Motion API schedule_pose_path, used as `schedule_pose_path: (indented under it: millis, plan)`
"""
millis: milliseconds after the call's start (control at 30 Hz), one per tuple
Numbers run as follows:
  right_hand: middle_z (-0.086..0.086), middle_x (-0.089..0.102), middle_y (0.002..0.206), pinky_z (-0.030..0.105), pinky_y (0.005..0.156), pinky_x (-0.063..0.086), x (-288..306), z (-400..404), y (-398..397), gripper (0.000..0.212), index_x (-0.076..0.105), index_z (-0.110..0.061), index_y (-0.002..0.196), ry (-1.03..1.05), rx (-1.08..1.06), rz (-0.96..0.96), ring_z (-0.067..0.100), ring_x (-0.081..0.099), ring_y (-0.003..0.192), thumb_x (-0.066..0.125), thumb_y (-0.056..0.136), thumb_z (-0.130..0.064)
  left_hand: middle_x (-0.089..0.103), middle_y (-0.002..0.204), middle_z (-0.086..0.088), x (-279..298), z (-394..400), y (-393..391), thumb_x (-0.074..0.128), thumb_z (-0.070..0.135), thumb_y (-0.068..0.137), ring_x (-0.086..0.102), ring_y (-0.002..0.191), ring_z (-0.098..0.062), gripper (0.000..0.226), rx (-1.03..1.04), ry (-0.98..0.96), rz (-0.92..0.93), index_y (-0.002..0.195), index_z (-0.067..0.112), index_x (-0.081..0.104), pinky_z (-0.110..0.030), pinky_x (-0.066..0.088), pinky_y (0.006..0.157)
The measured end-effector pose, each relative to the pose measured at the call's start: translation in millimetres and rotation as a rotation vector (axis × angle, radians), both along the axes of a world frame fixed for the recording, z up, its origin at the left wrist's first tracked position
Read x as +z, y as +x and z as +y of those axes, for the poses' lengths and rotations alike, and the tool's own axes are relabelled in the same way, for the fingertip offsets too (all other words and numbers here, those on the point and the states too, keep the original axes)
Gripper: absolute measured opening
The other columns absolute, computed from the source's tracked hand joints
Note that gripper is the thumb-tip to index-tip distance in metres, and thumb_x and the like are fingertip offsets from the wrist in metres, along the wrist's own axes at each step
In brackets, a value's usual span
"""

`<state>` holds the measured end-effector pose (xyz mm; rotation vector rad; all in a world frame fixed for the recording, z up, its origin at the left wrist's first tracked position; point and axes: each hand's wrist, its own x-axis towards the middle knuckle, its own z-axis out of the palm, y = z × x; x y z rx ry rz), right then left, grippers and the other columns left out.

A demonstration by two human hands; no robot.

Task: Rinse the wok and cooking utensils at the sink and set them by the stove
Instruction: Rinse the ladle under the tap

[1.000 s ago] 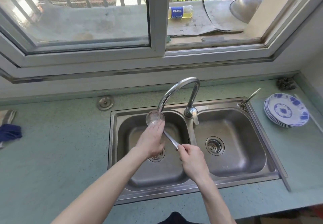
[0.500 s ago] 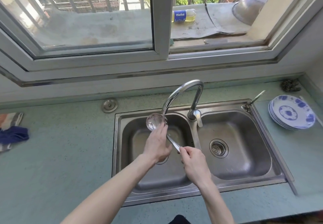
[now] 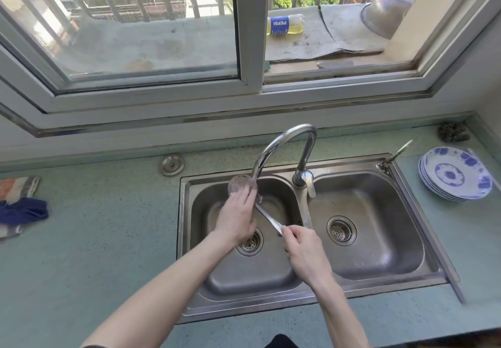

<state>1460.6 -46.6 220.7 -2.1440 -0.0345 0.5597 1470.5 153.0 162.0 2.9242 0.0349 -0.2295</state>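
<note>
The right hand (image 3: 303,250) grips the steel ladle's (image 3: 241,186) handle, holding its bowl under the curved faucet (image 3: 282,141) so the left hand's (image 3: 238,217) straight fingers (image 3: 245,194) can rub it clean.

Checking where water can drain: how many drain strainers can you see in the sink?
2: one drain strainer in the left basin, partly behind the left hand; another in the right basin, in full view.

Metal ladle (image 3: 242,185) — tilted under faucet (image 3: 282,147)
</note>
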Motion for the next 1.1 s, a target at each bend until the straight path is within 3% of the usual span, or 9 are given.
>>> schedule_pose_path:
  millis: [67, 167, 333, 500, 600, 733, 867, 967, 1100]
  plan:
    - [0.0, 0.048, 0.056, 0.046, 0.065, 0.047, -5.0, 1.2, -3.3, 0.046, 0.044, -0.01, 0.065, -0.038, -0.008, -0.015, 0.019, 0.043, 0.058, 0.054, 0.104, -0.032, 0.038, 0.162, -0.008, -2.5, -16.8, -5.6, 0.065, 0.034, 0.085, 0.046, 0.14, -0.028, 0.081, 0.08, -0.13, 0.022, 0.157, 0.014, 0.034, -0.035, 0.038, 0.113]
    - [0.0, 0.047, 0.057, 0.041, 0.062, 0.042, -9.9, -5.9, -3.0, 0.044, 0.054, -0.003, 0.072, -0.045, 0.003, -0.003, 0.018, 0.042, 0.058, 0.055, 0.104, -0.033, 0.056, 0.144, -0.009, -1.8, -14.2, -5.9, 0.068, 0.029, 0.082, 0.058, 0.125, -0.032, 0.086, 0.106, -0.187, 0.037, 0.157, 0.012, 0.03, -0.04, 0.051, 0.1]
    - [-0.005, 0.049, 0.054, 0.033, 0.059, 0.036, -6.9, -20.6, 8.3, 0.039, 0.064, -0.009, 0.071, 0.028, 0.004, 0.108, 0.014, 0.042, 0.054, 0.058, 0.102, -0.032, 0.045, 0.158, -0.015, -12.3, 33.6, 4.7, 0.073, 0.02, 0.075, 0.043, 0.146, -0.03, 0.085, -0.252, 0.166, -0.079, 0.154, 0.008, 0.042, -0.043, 0.031, 0.124]
    - [-0.006, 0.05, 0.053, 0.033, 0.06, 0.036, -1.2, -10.3, 5.1, 0.037, 0.071, -0.007, 0.079, 0.103, -0.033, 0.111, 0.012, 0.044, 0.053, 0.055, 0.101, -0.032, 0.021, 0.169, -0.015, -4.6, 25.3, 5.3, 0.058, 0.016, 0.087, 0.019, 0.157, -0.029, 0.082, -0.147, 0.244, -0.063, 0.161, 0.005, 0.024, -0.041, 0.005, 0.129]
    - [0.008, 0.052, 0.057, 0.042, 0.061, 0.044, -2.9, 3.6, -1.2, 0.049, 0.063, -0.001, 0.08, 0.031, -0.021, 0.048, 0.017, 0.046, 0.058, 0.047, 0.093, -0.046, 0.023, 0.168, -0.015, -4.9, -7.1, 0.5, 0.059, 0.028, 0.088, 0.022, 0.156, -0.028, 0.083, 0.083, 0.023, -0.007, 0.16, 0.005, 0.024, -0.037, 0.012, 0.129]
    - [0.018, 0.056, 0.066, 0.047, 0.066, 0.05, -8.2, 5.6, -5.6, 0.041, 0.06, -0.001, 0.077, -0.017, -0.031, -0.009, 0.022, 0.045, 0.059, 0.051, 0.098, -0.035, 0.029, 0.166, -0.009, -3.3, -29.9, -1.1, 0.064, 0.032, 0.085, 0.03, 0.151, -0.026, 0.085, 0.226, -0.2, 0.042, 0.158, 0.009, 0.03, -0.035, 0.022, 0.125]
    - [0.002, 0.048, 0.055, 0.046, 0.06, 0.044, -3.3, -2.9, -1.0, 0.043, 0.064, -0.003, 0.081, 0.016, -0.027, 0.081, 0.016, 0.042, 0.056, 0.051, 0.093, -0.041, 0.027, 0.166, -0.015, -11.7, -6.4, 4.3, 0.063, 0.029, 0.087, 0.029, 0.152, -0.03, 0.086, 0.041, 0.04, -0.032, 0.16, 0.003, 0.025, -0.038, 0.016, 0.128]
    - [-0.007, 0.051, 0.053, 0.033, 0.06, 0.037, 2.4, -7.6, 4.0, 0.033, 0.072, -0.012, 0.082, 0.08, -0.026, 0.146, 0.01, 0.045, 0.051, 0.055, 0.098, -0.035, 0.032, 0.164, -0.018, -14.5, 13.3, 7.2, 0.063, 0.016, 0.083, 0.031, 0.152, -0.031, 0.084, -0.024, 0.208, -0.121, 0.158, -0.001, 0.028, -0.043, 0.021, 0.127]
    - [0.0, 0.048, 0.054, 0.04, 0.058, 0.04, 2.7, 0.0, 5.7, 0.04, 0.065, -0.005, 0.078, 0.02, 0.0, 0.03, 0.014, 0.043, 0.054, 0.054, 0.104, -0.033, 0.026, 0.166, -0.018, -6.9, -3.0, 5.4, 0.055, 0.02, 0.09, 0.026, 0.154, -0.032, 0.078, 0.077, 0.11, -0.066, 0.159, 0.001, 0.025, -0.041, 0.022, 0.126]
